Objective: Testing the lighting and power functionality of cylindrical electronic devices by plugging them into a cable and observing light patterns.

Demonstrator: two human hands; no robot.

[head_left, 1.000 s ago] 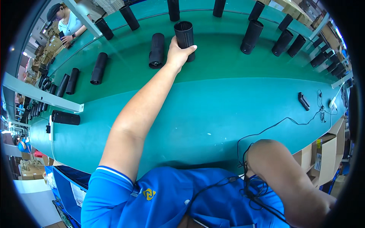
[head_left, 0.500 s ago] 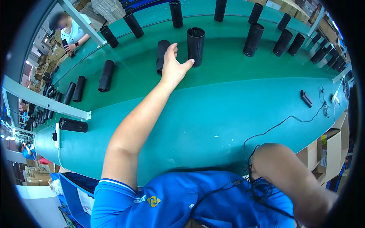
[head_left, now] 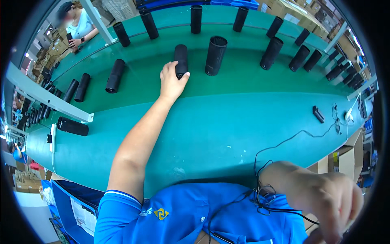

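Two bare hands, head view. Left hand (head_left: 172,83): held wide, thumb and fingers parted at the near end of one black plastic cylinder (head_left: 181,56); whether they touch it cannot be told. That cylinder is on the dark-green band (head_left: 146,81) beyond the far edge of the smooth teal tabletop (head_left: 211,130), its near end toward the person. Right hand (head_left: 331,203): blurred, fingers bent downward, off the tabletop's near right corner; whether it holds anything cannot be told. One black open-topped perforated cylinder (head_left: 215,57): upright on the band, just right of the first, apart from it. One black cylinder (head_left: 73,126): lying near the tabletop's left edge, beside a slim white strip (head_left: 53,142). One small black angled piece (head_left: 318,114): near the tabletop's right edge, with a thin black cable (head_left: 292,142) nearby. One open brown cardboard box (head_left: 351,158): beside the near right edge.
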